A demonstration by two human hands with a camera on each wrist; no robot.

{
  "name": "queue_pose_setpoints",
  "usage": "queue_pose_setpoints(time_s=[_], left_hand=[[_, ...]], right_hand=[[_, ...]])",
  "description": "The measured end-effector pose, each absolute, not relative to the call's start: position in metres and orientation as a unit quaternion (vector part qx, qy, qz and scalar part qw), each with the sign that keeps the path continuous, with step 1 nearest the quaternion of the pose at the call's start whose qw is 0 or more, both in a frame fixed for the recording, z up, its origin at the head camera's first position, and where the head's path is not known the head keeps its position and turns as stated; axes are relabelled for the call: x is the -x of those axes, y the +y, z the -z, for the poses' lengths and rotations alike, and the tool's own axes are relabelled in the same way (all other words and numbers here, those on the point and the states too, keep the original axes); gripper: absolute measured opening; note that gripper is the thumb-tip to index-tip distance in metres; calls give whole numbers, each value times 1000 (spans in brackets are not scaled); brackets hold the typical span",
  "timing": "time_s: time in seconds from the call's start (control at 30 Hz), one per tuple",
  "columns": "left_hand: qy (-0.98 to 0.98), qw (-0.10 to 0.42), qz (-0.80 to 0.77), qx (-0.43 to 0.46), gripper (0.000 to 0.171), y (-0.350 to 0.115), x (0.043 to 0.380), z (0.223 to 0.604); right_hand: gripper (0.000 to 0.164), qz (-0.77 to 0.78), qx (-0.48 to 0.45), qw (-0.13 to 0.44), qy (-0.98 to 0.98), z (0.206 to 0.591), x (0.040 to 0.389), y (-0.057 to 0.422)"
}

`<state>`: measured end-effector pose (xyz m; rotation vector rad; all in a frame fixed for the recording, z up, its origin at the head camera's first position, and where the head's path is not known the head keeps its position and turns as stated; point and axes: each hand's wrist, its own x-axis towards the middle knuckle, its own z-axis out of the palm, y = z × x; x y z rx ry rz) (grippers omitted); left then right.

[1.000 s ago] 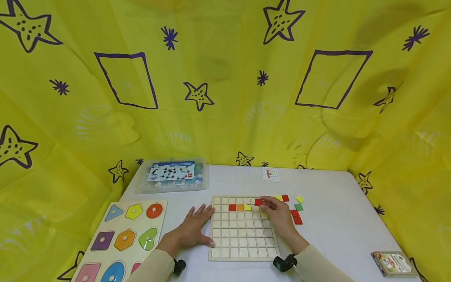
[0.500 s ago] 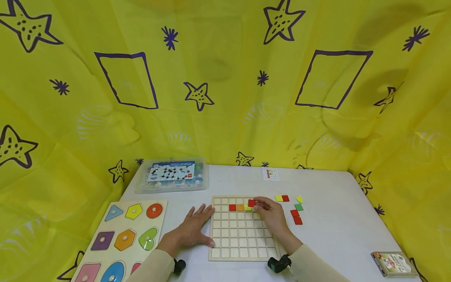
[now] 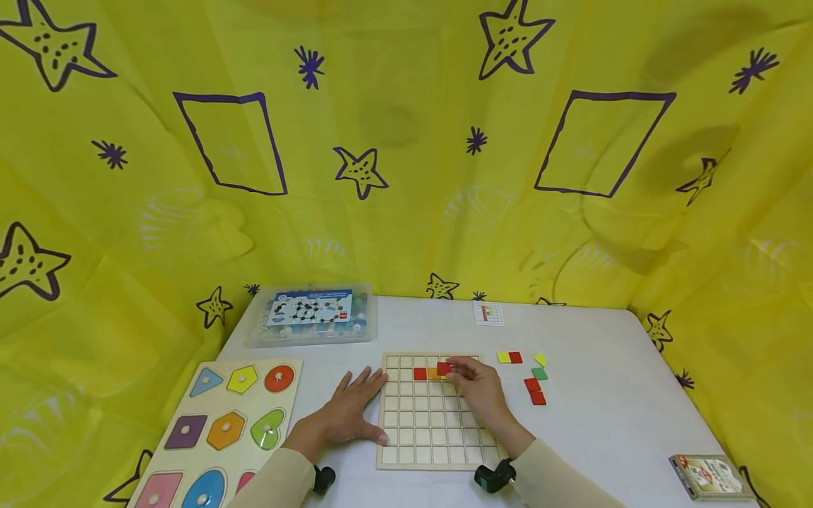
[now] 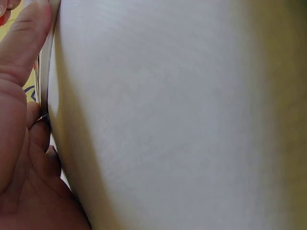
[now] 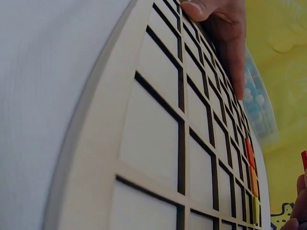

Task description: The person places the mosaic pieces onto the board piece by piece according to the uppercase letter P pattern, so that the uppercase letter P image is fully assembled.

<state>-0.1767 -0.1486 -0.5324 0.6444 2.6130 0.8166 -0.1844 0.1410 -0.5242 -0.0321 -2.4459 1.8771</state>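
Observation:
My right hand pinches a red square tile between thumb and fingertips, just above the wooden grid board. Under that tile, a yellow tile is partly covered in the head view. In the same row of the board sit another red tile and an orange tile. My left hand lies flat with spread fingers along the board's left edge, thumb and fingertips touching it. In the left wrist view the thumb presses on the board's edge.
Loose red tiles, a green tile and yellow pieces lie right of the board. A printed grid card is behind. A clear plastic box stands back left, a shape puzzle at left, a small card box at right.
My right hand has moved left with the red tile, from the board's right side past the yellow tile toward the orange one. The left hand stays put.

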Motion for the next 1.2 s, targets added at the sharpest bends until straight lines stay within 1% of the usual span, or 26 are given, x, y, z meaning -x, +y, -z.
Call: queue_pose_setpoints(time_s=[0.57, 1.2], left_hand=[[918, 162, -282, -228, 119, -149, 178, 534], [917, 167, -281, -227, 118, -148, 177, 533]], right_hand=[[19, -559, -12, 24, -829, 534, 184, 120], [19, -489, -48, 25, -870, 542, 183, 110]])
